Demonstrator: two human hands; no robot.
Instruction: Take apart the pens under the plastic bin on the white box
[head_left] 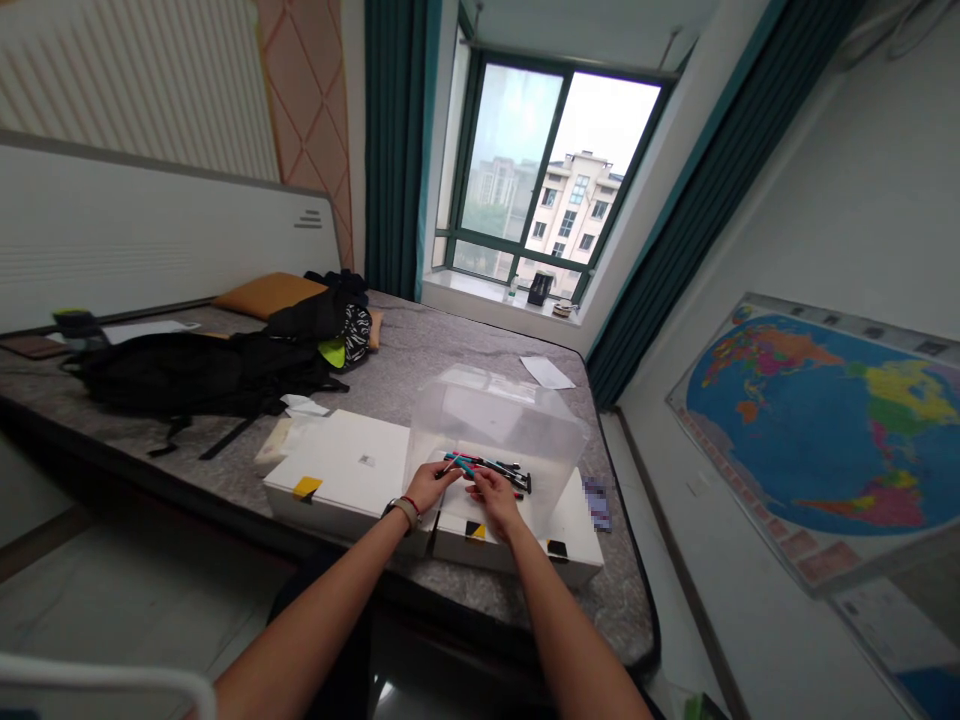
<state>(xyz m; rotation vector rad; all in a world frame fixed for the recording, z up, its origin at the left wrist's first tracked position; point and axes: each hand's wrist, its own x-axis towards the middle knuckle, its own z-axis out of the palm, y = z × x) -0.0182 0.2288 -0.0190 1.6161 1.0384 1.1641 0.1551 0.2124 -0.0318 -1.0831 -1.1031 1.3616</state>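
Note:
My left hand point(429, 487), with a watch and a red band at its wrist, is closed with a thin pen pinched at the fingertips. Close beside it my right hand point(495, 497) has its fingers closed on a teal pen point(465, 466), whose end reaches toward the left fingers. Both hands are at the front of a clear plastic bin point(495, 405) that lies open toward me. Inside it, just beyond my fingers, is a pile of pens point(510, 473), dark, red and teal. Small details at the fingertips are hard to make out.
Two white boxes point(341, 455) stand side by side on the bed point(405, 330), the bin on the right one. Left lie a black backpack point(187, 370) and an orange cushion point(270, 293). A white paper point(547, 372) lies behind the bin, a phone-like item point(598, 503) to the right.

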